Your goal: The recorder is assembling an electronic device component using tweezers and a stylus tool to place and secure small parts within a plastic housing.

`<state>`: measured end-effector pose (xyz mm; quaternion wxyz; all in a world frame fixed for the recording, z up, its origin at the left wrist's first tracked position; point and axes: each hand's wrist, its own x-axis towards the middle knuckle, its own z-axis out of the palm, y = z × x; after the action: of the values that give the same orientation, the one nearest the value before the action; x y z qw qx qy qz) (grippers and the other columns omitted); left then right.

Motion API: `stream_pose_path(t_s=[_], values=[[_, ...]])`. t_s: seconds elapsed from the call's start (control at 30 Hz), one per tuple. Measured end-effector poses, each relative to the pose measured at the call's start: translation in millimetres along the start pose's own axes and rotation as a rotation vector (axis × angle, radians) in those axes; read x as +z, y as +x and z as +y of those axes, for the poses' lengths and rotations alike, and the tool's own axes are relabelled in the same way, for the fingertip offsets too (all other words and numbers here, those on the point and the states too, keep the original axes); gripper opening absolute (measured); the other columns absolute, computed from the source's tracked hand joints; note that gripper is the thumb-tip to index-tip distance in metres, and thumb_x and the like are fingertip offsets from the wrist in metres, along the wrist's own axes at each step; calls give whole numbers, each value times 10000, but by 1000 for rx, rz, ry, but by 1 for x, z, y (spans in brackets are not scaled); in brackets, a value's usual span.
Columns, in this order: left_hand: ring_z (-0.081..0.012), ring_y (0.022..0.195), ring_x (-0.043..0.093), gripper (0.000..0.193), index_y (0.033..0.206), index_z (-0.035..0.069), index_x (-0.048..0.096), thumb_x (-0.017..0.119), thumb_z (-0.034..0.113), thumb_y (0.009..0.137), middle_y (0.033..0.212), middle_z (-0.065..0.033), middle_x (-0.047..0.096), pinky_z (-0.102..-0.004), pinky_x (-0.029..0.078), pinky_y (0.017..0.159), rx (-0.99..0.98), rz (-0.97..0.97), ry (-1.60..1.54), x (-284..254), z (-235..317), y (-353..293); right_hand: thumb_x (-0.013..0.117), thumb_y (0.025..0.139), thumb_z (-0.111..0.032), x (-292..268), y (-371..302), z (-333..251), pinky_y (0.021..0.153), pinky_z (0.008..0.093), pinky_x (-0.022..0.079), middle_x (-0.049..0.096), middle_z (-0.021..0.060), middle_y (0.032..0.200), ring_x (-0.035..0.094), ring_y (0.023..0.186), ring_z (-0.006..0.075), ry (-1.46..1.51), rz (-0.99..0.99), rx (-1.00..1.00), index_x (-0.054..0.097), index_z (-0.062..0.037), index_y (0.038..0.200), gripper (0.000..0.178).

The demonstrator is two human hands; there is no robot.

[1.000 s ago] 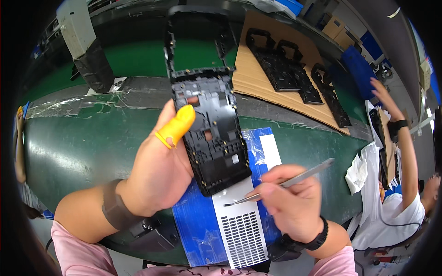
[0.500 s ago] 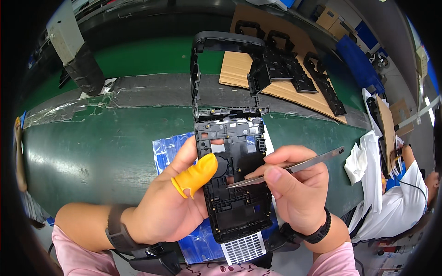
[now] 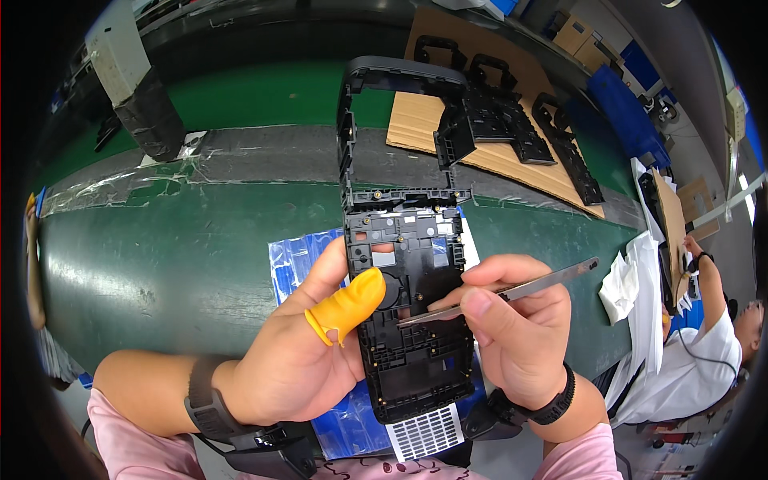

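Observation:
My left hand (image 3: 308, 340), with a yellow finger cot (image 3: 348, 304) on its thumb, grips a long black plastic housing (image 3: 412, 276) by its left side. The housing has an open frame at its far end and brass inserts, ribs and a round recess in its near part. In my right hand (image 3: 520, 332), pinched between thumb and fingers, is a pair of metal tweezers (image 3: 540, 284). Their tips lie over the middle of the housing's near part; whether they hold anything is too small to tell. Beneath the housing's near end shows a white sheet of dark labels (image 3: 426, 436).
Blue plastic bags (image 3: 348, 428) lie under my hands on the green table (image 3: 160, 272). Farther off, more black housings (image 3: 504, 120) rest on cardboard (image 3: 412, 124). A post (image 3: 140, 100) stands at the far left. A co-worker in white (image 3: 688, 368) is at the right.
The housing and my left hand have shifted slightly to the right. The tweezer tips have moved a little with them. At the right, the co-worker's arm has risen.

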<state>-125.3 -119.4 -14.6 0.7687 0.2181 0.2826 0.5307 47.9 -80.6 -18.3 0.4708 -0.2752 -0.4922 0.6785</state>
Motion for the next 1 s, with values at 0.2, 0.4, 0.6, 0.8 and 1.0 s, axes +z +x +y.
stream_pose_path(t_s=[0.2, 0.4, 0.6, 0.8, 1.0], values=[[-249, 1108, 474, 431, 1295, 113, 270, 428, 181, 900, 1236, -116, 422, -399, 431, 892, 3, -4, -110, -4, -2, 2, 557, 800, 60, 1, 1, 2, 701, 225, 488, 618, 122, 857, 604, 774, 136, -5, 12, 10, 545, 62, 977, 177], [-198, 1055, 508, 535, 1216, 55, 363, 519, -112, 731, 1174, -95, 477, -328, 440, 859, 95, 43, 169, -11, -9, 3, 567, 797, 53, -2, 2, 2, 607, 193, 458, 617, 100, 852, 575, 706, 92, -44, 23, 31, 558, 46, 968, 171], [-128, 843, 555, 277, 1056, 43, 476, 502, 11, 782, 975, -59, 566, -254, 459, 746, 243, 131, 356, -27, 31, 46, 602, 790, -6, -10, 8, -5, 479, 160, 362, 600, 51, 782, 478, 572, 37, 59, 102, -17, 582, 22, 936, 151], [-294, 1086, 454, 449, 1133, -37, 443, 488, 255, 795, 1115, -194, 487, -422, 353, 913, 592, 946, 848, -81, 158, 177, 611, 789, -20, -14, 8, 1, 509, 144, 364, 590, 39, 767, 494, 603, 27, 56, 37, -19, 583, 17, 925, 144], [-325, 988, 555, 376, 922, 28, 642, 537, 360, 779, 999, -189, 601, -375, 422, 841, 371, 607, 1948, -30, 139, 264, 606, 784, -24, -8, 10, -1, 466, 157, 353, 605, 68, 726, 463, 533, 36, 11, 91, 2, 590, 25, 884, 112]])
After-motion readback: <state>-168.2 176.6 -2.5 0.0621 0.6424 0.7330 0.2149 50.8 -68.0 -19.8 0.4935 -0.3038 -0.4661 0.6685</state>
